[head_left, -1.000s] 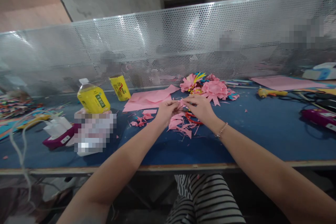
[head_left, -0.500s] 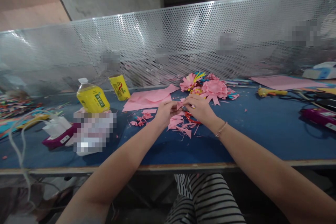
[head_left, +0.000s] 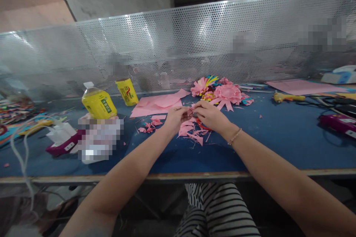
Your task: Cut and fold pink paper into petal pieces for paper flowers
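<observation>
A small piece of pink paper point(head_left: 190, 112) is pinched between my two hands above the blue table. My left hand point(head_left: 177, 117) holds its left side with thumb and fingers pressed together. From the other side my right hand point(head_left: 207, 113) grips it, fingers bent and partly hiding it. Under the hands lie pink paper scraps point(head_left: 191, 132). Red scissor-like handles point(head_left: 203, 125) show partly beneath my right hand; the rest is covered. Pink paper flowers point(head_left: 227, 94) with yellow and blue strips lie just behind the hands.
Pink sheets point(head_left: 155, 103) lie behind my left hand. Leftward stand a yellow can-like container point(head_left: 127, 92), a bottle of yellow liquid point(head_left: 99, 103) and a purple power strip point(head_left: 62, 149). On the right are a yellow glue gun point(head_left: 289, 97), cables and another purple strip point(head_left: 338, 125). A perforated metal screen point(head_left: 189, 44) borders the back.
Both hands stay at nearly the same spot, still pinching the pink paper. The fingers of my right hand have shifted slightly, and less of the paper shows.
</observation>
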The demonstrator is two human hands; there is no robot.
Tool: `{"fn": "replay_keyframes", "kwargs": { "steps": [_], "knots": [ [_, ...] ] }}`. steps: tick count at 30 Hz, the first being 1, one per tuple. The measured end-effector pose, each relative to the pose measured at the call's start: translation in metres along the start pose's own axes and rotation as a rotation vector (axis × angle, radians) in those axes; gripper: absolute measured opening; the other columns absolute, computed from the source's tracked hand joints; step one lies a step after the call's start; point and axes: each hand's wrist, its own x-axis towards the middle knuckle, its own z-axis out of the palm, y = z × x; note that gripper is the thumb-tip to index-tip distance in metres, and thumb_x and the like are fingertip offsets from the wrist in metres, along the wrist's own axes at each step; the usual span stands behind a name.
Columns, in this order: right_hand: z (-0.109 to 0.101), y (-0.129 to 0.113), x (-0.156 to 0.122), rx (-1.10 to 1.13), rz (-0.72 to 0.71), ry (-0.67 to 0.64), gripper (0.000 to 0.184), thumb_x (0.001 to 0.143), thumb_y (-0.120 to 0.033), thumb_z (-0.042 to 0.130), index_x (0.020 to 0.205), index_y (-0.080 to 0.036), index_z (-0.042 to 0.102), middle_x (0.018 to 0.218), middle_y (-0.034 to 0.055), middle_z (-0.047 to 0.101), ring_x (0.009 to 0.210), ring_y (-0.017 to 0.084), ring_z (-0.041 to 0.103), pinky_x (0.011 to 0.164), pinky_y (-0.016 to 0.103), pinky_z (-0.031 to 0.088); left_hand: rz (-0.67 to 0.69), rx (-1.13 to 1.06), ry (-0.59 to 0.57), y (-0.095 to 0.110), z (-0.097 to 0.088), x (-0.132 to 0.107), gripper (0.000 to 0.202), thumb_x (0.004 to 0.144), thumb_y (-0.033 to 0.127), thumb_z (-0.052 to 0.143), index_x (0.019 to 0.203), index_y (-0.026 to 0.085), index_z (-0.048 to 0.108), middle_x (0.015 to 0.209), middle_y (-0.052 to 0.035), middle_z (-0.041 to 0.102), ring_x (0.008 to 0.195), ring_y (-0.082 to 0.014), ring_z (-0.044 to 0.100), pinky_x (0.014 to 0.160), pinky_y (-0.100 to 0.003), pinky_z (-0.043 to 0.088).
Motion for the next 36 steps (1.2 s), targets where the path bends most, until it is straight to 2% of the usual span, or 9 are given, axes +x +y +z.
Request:
{"fn": "replay_keyframes", "kwargs": {
  "steps": [4, 7, 10, 12, 16, 26, 36],
  "knots": [
    [0.0, -0.004, 0.003, 0.114, 0.137, 0.115, 0.018, 0.073, -0.012, 0.044, 0.083, -0.018, 0.059, 0.088, 0.0073, 0.053, 0.084, 0.016, 0.051, 0.075, 0.032, 0.045, 0.05, -0.005, -0.013, 0.001, 0.0, 0.0, 0.008, 0.057, 0.017, 0.059, 0.059, 0.01, 0.057, 0.054, -0.0004, 0.056, 0.057, -0.0097, 0.056, 0.067, -0.028, 0.047],
    [0.002, -0.005, 0.005, 0.295, 0.385, 0.169, 0.017, 0.073, -0.018, 0.046, 0.087, -0.017, 0.056, 0.09, 0.0073, 0.054, 0.077, 0.014, 0.054, 0.069, 0.03, 0.047, 0.097, 0.029, -0.022, 0.002, 0.003, -0.001, 0.009, 0.057, 0.019, 0.058, 0.054, 0.011, 0.056, 0.054, -0.0002, 0.055, 0.057, -0.0093, 0.054, 0.067, -0.028, 0.047],
    [0.004, -0.003, 0.007, 0.507, 0.635, 0.125, 0.014, 0.074, -0.028, 0.047, 0.076, -0.016, 0.053, 0.075, 0.004, 0.057, 0.066, 0.013, 0.055, 0.062, 0.028, 0.047, 0.133, 0.103, 0.008, 0.002, 0.005, -0.002, 0.009, 0.056, 0.02, 0.059, 0.054, 0.011, 0.056, 0.051, 0.0012, 0.053, 0.052, -0.0079, 0.05, 0.063, -0.027, 0.046],
    [0.006, -0.002, 0.007, 0.641, 0.718, 0.059, 0.02, 0.074, -0.035, 0.047, 0.068, -0.016, 0.051, 0.065, 0.0019, 0.056, 0.061, 0.012, 0.055, 0.059, 0.027, 0.047, 0.158, 0.137, 0.026, 0.001, 0.006, -0.002, 0.01, 0.056, 0.021, 0.06, 0.057, 0.011, 0.058, 0.051, 0.0019, 0.052, 0.05, -0.0074, 0.048, 0.06, -0.027, 0.046],
    [0.008, -0.002, 0.006, 0.773, 0.736, 0.012, 0.024, 0.071, -0.039, 0.052, 0.065, -0.016, 0.05, 0.06, 0.001, 0.057, 0.055, 0.01, 0.053, 0.057, 0.025, 0.046, 0.198, 0.173, 0.002, -0.002, 0.006, -0.001, 0.013, 0.057, 0.024, 0.06, 0.062, 0.011, 0.06, 0.053, 0.0009, 0.053, 0.05, -0.0079, 0.048, 0.056, -0.026, 0.043],
    [0.005, -0.004, 0.008, 0.77, 0.779, 0.046, 0.023, 0.067, -0.037, 0.057, 0.062, -0.016, 0.05, 0.056, 0.0, 0.057, 0.051, 0.008, 0.052, 0.053, 0.023, 0.045, 0.211, 0.179, 0.0, -0.001, 0.006, -0.001, 0.009, 0.057, 0.02, 0.058, 0.059, 0.012, 0.06, 0.052, 0.0006, 0.054, 0.05, -0.007, 0.046, 0.055, -0.023, 0.04],
    [-0.001, -0.008, 0.012, 0.813, 0.802, 0.079, 0.017, 0.066, -0.029, 0.057, 0.058, -0.015, 0.05, 0.051, -0.0022, 0.053, 0.046, 0.007, 0.048, 0.049, 0.021, 0.042, 0.139, 0.162, 0.043, 0.0, 0.008, -0.003, 0.015, 0.06, 0.024, 0.056, 0.052, 0.012, 0.055, 0.048, -0.0002, 0.054, 0.046, -0.0084, 0.05, 0.054, -0.024, 0.041]
  ]
}}
